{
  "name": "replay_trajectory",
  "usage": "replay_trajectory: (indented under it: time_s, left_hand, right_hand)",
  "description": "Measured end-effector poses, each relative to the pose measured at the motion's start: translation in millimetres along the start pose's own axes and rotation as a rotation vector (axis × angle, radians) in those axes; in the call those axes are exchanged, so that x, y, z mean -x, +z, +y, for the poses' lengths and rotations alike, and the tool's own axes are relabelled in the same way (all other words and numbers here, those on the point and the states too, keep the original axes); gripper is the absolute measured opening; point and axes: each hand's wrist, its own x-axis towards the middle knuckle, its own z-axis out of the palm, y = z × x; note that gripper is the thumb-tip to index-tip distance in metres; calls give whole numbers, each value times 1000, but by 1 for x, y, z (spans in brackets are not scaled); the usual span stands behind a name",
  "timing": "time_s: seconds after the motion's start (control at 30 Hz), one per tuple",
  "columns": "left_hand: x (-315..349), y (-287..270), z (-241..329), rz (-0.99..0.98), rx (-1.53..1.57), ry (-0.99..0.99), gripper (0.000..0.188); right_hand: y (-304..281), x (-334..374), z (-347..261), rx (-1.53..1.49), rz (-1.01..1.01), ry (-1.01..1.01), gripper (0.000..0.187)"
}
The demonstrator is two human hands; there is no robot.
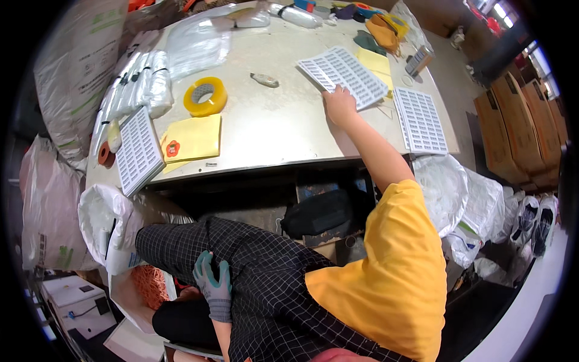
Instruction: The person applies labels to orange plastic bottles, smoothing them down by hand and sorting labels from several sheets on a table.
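Note:
My bare right hand (pixel 341 104) reaches across the table and grips the near edge of a white label sheet (pixel 347 71). Rows of small printed labels cover this sheet, which lies partly over a yellow paper pad (pixel 375 63). To its right, near the table's edge, is a stack of similar label sheets (pixel 419 120). On my thigh rests my left hand (pixel 213 282), in a grey and teal glove, its fingers apart and nothing in it. The dark checked apron (pixel 265 259) lies under that hand.
On the table (pixel 259 133) are a roll of yellow tape (pixel 205 96), a yellow envelope stack (pixel 193 139), more label sheets (pixel 139 149), bundled clear bags (pixel 151 81), a small cutter (pixel 264 79) and a spray can (pixel 420 60). Cardboard boxes (pixel 509 130) stand right.

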Motion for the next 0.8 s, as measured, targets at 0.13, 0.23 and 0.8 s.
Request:
replay_trajectory:
  time_s: [0.13,0.23,0.8]
  left_hand:
    - [1,-16,-5,-46,-40,-68,44]
    - [-3,-11,-12,-60,-38,8,43]
    - [-1,-2,-3,-8,-10,9,41]
  right_hand:
    - [-55,27,12,-525,89,65,51]
    - [-69,45,110,-653,144,484,73]
    - [-24,79,199,-7,-470,708,94]
